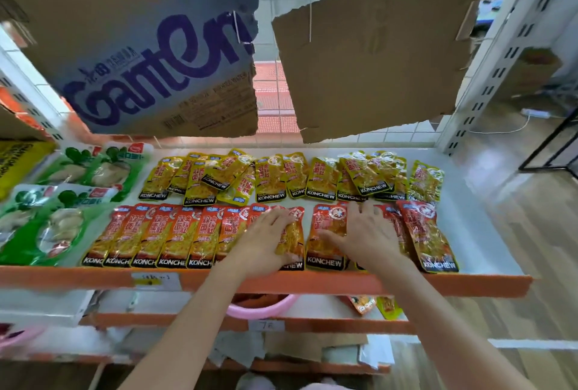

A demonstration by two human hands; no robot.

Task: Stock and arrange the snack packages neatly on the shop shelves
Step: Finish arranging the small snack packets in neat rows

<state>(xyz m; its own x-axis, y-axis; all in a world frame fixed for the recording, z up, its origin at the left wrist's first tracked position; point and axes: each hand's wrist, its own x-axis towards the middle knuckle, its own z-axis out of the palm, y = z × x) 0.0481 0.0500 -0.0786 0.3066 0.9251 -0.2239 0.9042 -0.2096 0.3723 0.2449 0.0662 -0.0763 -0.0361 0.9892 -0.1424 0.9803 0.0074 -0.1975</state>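
Two cardboard sheets (369,55) are hanging low across the upper frame, crowding the way in from above. Packets (200,233) are covering most of the shelf (488,233); bare white room is lying at its right end, centre right.

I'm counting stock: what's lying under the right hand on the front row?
The right hand lies flat on orange packets in the front row. Several overlap beneath it; the hand and wrist cover their middles, so the exact number cannot be counted.
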